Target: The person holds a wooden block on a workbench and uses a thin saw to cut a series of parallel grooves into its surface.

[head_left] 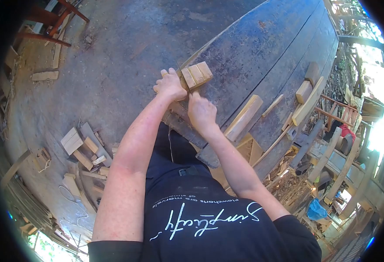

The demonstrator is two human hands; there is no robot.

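Observation:
A light wooden block point(197, 75) with straight lines across its face lies at the near left edge of a long, dark, boat-shaped wooden surface point(262, 48). My left hand point(171, 85) presses on the wood just left of the block, its fingers curled over it. Against the block's left side stands a thin dark blade, apparently a saw point(184, 77) seen edge-on. My right hand point(202, 111) is closed in a fist at the blade's near end, close to the block's lower edge. Its handle is hidden by the fingers.
A thick wooden beam point(244, 117) and several offcuts lie on the boat-shaped surface to the right. Wood scraps point(85, 150) are scattered on the floor at left. A brown wooden chair point(48, 22) stands at the upper left. A blue plastic bag point(317, 209) lies at right.

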